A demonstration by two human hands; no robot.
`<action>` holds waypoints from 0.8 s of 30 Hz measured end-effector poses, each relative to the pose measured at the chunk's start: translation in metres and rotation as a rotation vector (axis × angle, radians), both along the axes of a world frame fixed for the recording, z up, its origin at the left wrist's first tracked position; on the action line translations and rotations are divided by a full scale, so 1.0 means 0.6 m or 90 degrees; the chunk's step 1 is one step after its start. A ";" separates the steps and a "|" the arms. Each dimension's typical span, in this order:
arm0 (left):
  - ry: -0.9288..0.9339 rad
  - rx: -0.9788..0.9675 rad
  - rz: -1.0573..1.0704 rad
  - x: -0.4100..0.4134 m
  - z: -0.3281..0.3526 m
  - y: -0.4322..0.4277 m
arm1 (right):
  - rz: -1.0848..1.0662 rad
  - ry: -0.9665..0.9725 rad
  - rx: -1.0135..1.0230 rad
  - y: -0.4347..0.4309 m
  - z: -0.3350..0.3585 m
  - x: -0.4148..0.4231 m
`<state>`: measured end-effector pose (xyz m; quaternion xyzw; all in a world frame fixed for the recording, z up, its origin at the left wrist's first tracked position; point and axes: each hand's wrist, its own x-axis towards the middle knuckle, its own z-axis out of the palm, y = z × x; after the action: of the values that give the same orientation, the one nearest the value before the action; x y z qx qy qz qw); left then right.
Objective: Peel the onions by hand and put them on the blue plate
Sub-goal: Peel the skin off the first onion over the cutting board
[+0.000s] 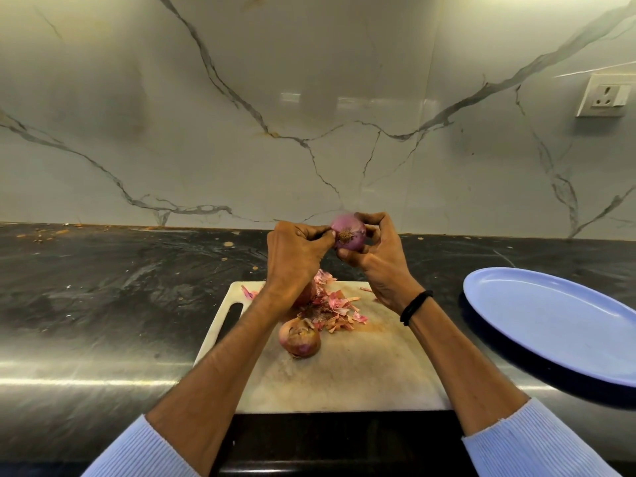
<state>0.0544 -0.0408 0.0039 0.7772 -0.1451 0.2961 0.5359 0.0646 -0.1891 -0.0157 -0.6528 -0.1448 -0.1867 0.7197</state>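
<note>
Peelings (330, 308) lie in a pink, papery heap on the white cutting board (361, 380), which also carries an unpeeled onion (299, 339) near its middle and a second onion (304, 294), mostly hidden behind the left wrist. Above the board's far edge, both hands hold up the held onion (347, 232), smooth and purple, with its brown root end turned toward the camera. The right hand (382, 263) cups it, fingers curled over the top and thumb tucked beneath. The left hand (296, 256) is curled tight, its thumb and fingertips pinching at the onion's left side by the root. The blue plate (550, 321), an oval dish with a darker rim, sits on the dark counter (103, 287) to the right of the board, well apart from all three onions. A black band (414, 306) rings the right wrist, and a socket (605, 96) is set in the veined marble wall.
</note>
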 end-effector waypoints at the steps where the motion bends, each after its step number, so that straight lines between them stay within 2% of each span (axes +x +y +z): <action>1: -0.002 -0.002 0.006 0.000 0.000 0.000 | -0.002 0.002 -0.006 0.001 0.001 0.001; 18: -0.124 0.095 0.097 -0.003 -0.019 -0.012 | 0.019 -0.011 -0.039 0.013 0.004 -0.015; 24: -0.083 0.030 0.063 0.001 -0.005 -0.002 | 0.049 0.002 0.000 0.009 0.004 -0.007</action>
<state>0.0548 -0.0419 0.0006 0.7747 -0.1481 0.3689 0.4917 0.0601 -0.1838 -0.0131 -0.6471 -0.1688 -0.1574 0.7266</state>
